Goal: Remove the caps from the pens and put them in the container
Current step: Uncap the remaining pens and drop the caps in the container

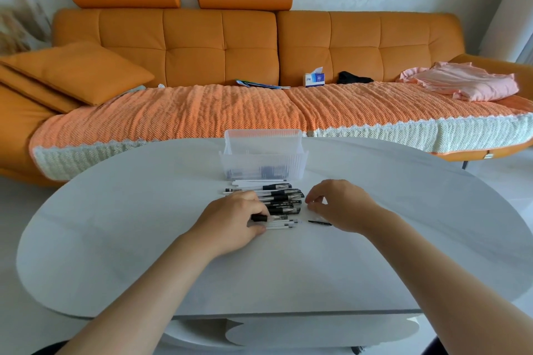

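The container (262, 163), a clear ribbed plastic bin, stands on the white table (115, 225) toward its far edge. Just beside the container's near wall lie the pens (281, 200), side by side in a heap. They are probably kept there so that each cap has only a short way to travel.

The left hand (232, 220) lies on the part of the heap farthest from the container and a little to its left. Its fingers and thumb are curled tightly round one pen, whose black end pokes out between them. This looks like a steadying hold on the barrel.

The right hand (339, 206) hovers on the near side of the container and to its right, level with the dark ends of the pens. It seems placed to pull a cap off sideways. Its fingertips are drawn close together, but I cannot tell whether they pinch anything.

A thin black piece (319, 222) lies loose on the table below that hand, farther from the container than the heap. It may be a cap or a refill.

Dark shapes show through the container's wall, low down. They are likely caps already dropped in, but they are too blurred to count.
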The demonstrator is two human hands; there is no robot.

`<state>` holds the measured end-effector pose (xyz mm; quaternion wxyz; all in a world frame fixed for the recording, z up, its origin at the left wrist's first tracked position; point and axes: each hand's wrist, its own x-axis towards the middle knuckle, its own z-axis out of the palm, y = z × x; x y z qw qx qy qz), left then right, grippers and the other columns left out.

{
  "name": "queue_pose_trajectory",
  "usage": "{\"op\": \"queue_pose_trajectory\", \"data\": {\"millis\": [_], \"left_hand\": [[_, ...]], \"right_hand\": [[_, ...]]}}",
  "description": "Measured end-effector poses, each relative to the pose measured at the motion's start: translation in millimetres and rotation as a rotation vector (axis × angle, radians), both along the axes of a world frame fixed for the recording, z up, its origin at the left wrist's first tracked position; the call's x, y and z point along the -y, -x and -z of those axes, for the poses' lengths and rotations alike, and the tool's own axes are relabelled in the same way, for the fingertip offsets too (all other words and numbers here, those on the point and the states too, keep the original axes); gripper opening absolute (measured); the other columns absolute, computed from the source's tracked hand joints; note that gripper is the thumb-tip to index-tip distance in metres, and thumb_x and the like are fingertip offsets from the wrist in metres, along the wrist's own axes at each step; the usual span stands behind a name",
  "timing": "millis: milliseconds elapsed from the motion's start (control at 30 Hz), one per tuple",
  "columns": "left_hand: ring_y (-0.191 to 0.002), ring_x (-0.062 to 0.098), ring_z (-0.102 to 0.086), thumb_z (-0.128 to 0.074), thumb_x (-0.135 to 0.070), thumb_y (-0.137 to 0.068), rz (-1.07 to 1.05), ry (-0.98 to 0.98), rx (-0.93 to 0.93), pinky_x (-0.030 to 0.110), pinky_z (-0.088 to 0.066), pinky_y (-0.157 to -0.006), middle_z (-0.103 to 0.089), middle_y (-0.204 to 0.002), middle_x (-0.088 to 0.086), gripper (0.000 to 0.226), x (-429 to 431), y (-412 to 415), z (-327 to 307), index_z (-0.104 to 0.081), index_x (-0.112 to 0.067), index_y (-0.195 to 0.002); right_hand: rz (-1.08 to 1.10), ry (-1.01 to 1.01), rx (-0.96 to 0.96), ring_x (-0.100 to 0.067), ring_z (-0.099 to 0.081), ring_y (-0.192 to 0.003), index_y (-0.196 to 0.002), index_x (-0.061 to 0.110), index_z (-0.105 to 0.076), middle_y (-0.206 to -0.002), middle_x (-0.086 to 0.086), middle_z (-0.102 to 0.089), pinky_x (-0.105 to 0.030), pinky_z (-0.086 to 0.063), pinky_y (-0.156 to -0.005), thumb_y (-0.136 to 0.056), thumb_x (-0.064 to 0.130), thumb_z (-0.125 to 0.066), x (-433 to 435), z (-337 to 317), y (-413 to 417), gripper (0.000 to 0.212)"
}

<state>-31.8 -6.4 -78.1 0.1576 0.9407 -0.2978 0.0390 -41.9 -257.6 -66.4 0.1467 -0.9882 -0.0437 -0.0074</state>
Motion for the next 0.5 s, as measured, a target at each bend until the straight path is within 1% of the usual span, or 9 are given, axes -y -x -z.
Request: {"op": "queue_pose_trajectory", "data": {"millis": [100, 167, 267, 333, 400, 433, 500], "left_hand": [[-0.093, -0.002, -0.042, -0.063, -0.045, -0.086, 0.003, 0.015, 0.000, 0.025, -0.037, -0.076, -0.051, -0.103, -0.022, 0.024, -1.6, -1.3, -1.9, -0.063, -0.041, -0.110], [-0.094, 0.001, -0.046, -0.062, -0.046, -0.087, 0.000, 0.033, 0.020, 0.026, -0.039, -0.075, -0.052, -0.101, -0.020, 0.021, -3.3, -3.5, -4.6, -0.063, -0.041, -0.108], [-0.092, 0.004, -0.050, -0.061, -0.044, -0.089, -0.041, 0.083, 0.066, 0.027, -0.040, -0.070, -0.054, -0.099, -0.018, 0.017, -6.7, -10.2, -8.8, -0.065, -0.039, -0.105], [-0.092, 0.004, -0.051, -0.060, -0.042, -0.091, -0.065, 0.098, 0.092, 0.028, -0.042, -0.068, -0.054, -0.096, -0.018, 0.015, -8.1, -15.8, -10.2, -0.066, -0.038, -0.104], [-0.093, 0.006, -0.052, -0.058, -0.039, -0.092, -0.076, 0.102, 0.108, 0.028, -0.044, -0.069, -0.052, -0.095, -0.019, 0.014, -7.7, -21.2, -10.8, -0.067, -0.037, -0.103], [-0.095, 0.007, -0.052, -0.058, -0.037, -0.092, -0.081, 0.103, 0.114, 0.029, -0.046, -0.070, -0.052, -0.096, -0.019, 0.015, -6.9, -23.8, -10.9, -0.067, -0.037, -0.104], [-0.100, 0.009, -0.052, -0.055, -0.035, -0.094, -0.096, 0.088, 0.120, 0.031, -0.048, -0.074, -0.054, -0.102, -0.017, 0.017, -5.3, -28.9, -11.2, -0.066, -0.036, -0.107]], "right_hand": [[-0.002, -0.023, 0.073, -0.007, -0.055, -0.086, -0.108, 0.038, -0.068, -0.106, 0.017, -0.063, -0.025, -0.043, -0.070, -0.097, 0.037, -0.054, -4.7, -2.2, 0.5, 0.018], [-0.005, -0.041, 0.139, -0.005, -0.054, -0.080, -0.107, 0.039, -0.067, -0.106, 0.017, -0.062, -0.024, -0.041, -0.066, -0.097, 0.037, -0.054, -8.0, -2.7, -1.5, 0.016], [-0.004, -0.046, 0.207, -0.006, -0.055, -0.078, -0.113, 0.040, -0.064, -0.115, 0.018, -0.059, -0.024, -0.040, -0.063, -0.099, 0.036, -0.052, -15.1, -2.9, -10.7, 0.019], [-0.007, -0.014, 0.217, -0.009, -0.058, -0.086, -0.120, 0.040, -0.062, -0.125, 0.019, -0.057, -0.026, -0.041, -0.067, -0.101, 0.032, -0.048, -21.7, -3.3, -20.3, 0.025], [-0.025, 0.034, 0.206, -0.012, -0.061, -0.102, -0.126, 0.039, -0.059, -0.132, 0.019, -0.056, -0.027, -0.043, -0.072, -0.103, 0.030, -0.043, -28.2, -3.6, -31.1, 0.030], [-0.037, 0.068, 0.202, -0.013, -0.060, -0.109, -0.129, 0.039, -0.058, -0.134, 0.018, -0.057, -0.027, -0.044, -0.075, -0.104, 0.030, -0.042, -31.7, -4.2, -36.3, 0.031], [-0.072, 0.134, 0.199, -0.015, -0.059, -0.115, -0.131, 0.038, -0.057, -0.135, 0.016, -0.058, -0.029, -0.047, -0.079, -0.104, 0.030, -0.040, -38.0, -5.0, -45.8, 0.033]]}}
